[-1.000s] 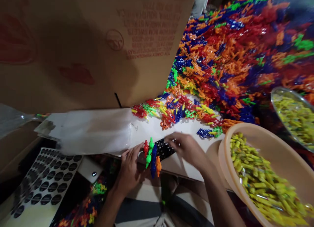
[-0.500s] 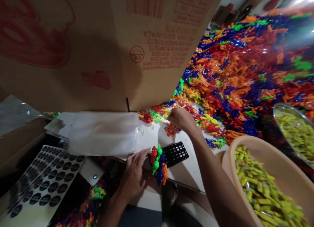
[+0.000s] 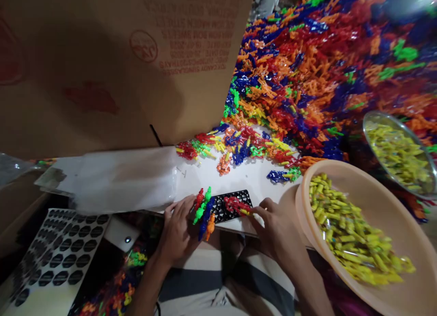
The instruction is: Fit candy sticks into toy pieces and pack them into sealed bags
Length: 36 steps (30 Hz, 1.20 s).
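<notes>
My left hand [image 3: 175,231] is at the table's front edge, gripping the left end of a black perforated tray [image 3: 244,197]; the toys partly hide its fingertips and thumb. Red, green, blue and orange plastic figures [image 3: 206,209] stand in a cluster at that end. Over the tray's right part, my right hand [image 3: 275,222] pinches a red plastic figure with a yellow stick [image 3: 235,205] by its yellow end. The figure lies slanted above the holes. Behind the tray, more loose figures [image 3: 242,152] lie on the white tabletop [image 3: 201,177].
A large cardboard box [image 3: 112,74] stands behind the table. Clear plastic bags [image 3: 126,179] lie at left, above a sticker sheet [image 3: 64,247]. On the right are a peach tub [image 3: 344,170] and a metal bowl [image 3: 367,118] of yellow pieces, beside a heap of colourful figures [image 3: 307,79].
My right hand has come back from the loose figures to the tray, bringing a red figure. My left hand stays at the tray's left end. The view has shifted right.
</notes>
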Available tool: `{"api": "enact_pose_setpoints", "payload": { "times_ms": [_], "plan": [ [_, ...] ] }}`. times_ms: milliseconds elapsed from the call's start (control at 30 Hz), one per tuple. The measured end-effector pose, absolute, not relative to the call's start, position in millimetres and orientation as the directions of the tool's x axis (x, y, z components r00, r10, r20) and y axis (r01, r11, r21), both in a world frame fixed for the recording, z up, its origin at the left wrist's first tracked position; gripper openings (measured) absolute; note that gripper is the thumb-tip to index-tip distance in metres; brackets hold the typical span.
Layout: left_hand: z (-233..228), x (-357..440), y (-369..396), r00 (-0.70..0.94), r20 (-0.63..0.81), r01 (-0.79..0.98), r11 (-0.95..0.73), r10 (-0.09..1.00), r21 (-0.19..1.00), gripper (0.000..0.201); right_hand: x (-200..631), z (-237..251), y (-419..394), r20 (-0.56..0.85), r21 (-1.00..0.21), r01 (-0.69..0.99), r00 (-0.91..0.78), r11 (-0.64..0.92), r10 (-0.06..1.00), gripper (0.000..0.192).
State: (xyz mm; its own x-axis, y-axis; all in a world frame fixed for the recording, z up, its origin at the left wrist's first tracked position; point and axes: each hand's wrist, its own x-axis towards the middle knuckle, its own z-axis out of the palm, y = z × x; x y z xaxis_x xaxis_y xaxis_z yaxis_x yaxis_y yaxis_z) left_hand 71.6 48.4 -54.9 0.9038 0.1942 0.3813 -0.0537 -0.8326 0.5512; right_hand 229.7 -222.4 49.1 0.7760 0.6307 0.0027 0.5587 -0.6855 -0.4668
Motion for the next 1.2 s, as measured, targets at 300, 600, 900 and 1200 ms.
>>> {"api": "enact_pose_setpoints", "payload": {
  "times_ms": [300, 600, 900, 1200],
  "plan": [
    [-33, 82, 28, 0.896, 0.370, 0.077, -0.905, 0.247, 0.418, 0.072, 228, 35, -174, -0.076, -0.805, 0.357, 0.730, -0.474, 0.680, 0.030],
    [-27, 90, 17, 0.861, 0.417, 0.079, -0.887, 0.290, 0.454, 0.066, 231, 20, -135, 0.055, -0.778, 0.524, 0.605, -0.346, 0.794, 0.020],
    [-34, 88, 18, 0.871, 0.385, 0.096, -0.875, 0.305, 0.474, 0.051, 224, 17, -134, 0.175, -0.696, 0.627, 0.622, -0.351, 0.763, 0.019],
    [-36, 87, 20, 0.872, 0.379, 0.091, -0.864, 0.310, 0.496, 0.053, 222, 12, -134, 0.241, -0.649, 0.687, 0.593, -0.327, 0.768, 0.019]
  ]
}}
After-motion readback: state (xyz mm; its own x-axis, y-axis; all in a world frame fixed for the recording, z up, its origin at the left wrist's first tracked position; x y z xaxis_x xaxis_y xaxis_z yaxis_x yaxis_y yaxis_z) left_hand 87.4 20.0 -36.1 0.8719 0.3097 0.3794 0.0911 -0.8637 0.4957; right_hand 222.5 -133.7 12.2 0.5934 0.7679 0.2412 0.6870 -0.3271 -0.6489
